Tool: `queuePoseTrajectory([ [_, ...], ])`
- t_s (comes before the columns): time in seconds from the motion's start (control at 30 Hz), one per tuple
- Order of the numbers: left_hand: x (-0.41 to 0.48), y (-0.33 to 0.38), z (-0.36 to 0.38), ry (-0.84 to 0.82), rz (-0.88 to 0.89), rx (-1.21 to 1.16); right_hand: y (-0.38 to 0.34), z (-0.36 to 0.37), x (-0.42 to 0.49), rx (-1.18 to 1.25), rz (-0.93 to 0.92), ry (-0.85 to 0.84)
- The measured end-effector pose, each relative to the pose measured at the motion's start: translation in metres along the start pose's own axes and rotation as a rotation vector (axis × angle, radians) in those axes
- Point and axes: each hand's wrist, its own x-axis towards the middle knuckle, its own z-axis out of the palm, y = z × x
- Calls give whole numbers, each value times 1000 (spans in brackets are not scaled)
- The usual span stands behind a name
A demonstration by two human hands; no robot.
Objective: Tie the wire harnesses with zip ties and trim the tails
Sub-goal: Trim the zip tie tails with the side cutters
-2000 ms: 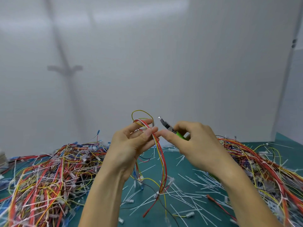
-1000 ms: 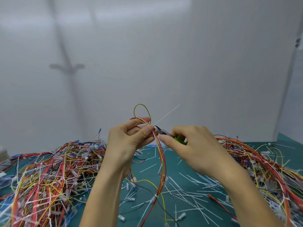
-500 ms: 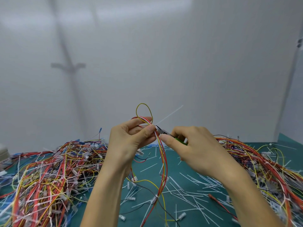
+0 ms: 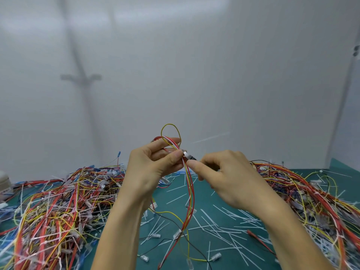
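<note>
Two raised hands, left hand point(image 4: 150, 168) pinching wire harness point(image 4: 190, 184), right hand point(image 4: 229, 178) gripping cutters point(image 4: 188, 155) (mostly hidden)

Only the metal nose of the cutters point(image 4: 190, 156) poked out; the right hand point(image 4: 224, 178) swallowed the handles. A white strip point(image 4: 211, 137) above them was pure blur. Under the thumb of the left hand point(image 4: 148, 168), any tie round the wire bundle point(image 4: 190, 184) was hidden. The left wire pile point(image 4: 48, 211) and the right wire pile point(image 4: 315, 195) ran out of view at the sides.
</note>
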Motion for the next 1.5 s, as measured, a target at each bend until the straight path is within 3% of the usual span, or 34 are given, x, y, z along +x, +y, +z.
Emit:
queuePoseTrajectory([
  [0.07,-1,2,-2,-16,-18,15,-1,1,0,99,20,0],
  [0.23,0,4,-11,-22,-95,38,7,6,7,624,213,96],
  [0.43,0,6,-16,-87,-59,-75,22,24,10,522,396,-263],
  [0.53,-1,6,-18,-138,-18,-144,20,36,7,490,388,-341],
  [0.6,0,7,-20,-151,-6,-200,14,39,6,513,370,-296],
  [0.73,1,7,-23,-149,-33,-270,-1,29,8,875,313,-151],
  [0.8,1,7,-23,-139,-57,-238,-6,18,8,938,250,-132],
  [1.0,1,2,-15,-135,-111,-7,-7,19,3,668,186,-31],
  [1.17,-2,1,-10,-156,-70,188,-4,27,5,719,208,98],
  [1.3,0,4,-13,19,-69,221,-1,19,5,800,190,222],
  [1.4,0,4,-19,49,-188,364,0,11,5,858,158,273],
  [1.5,-1,-4,-19,-152,-413,665,0,5,4,874,119,303],
])
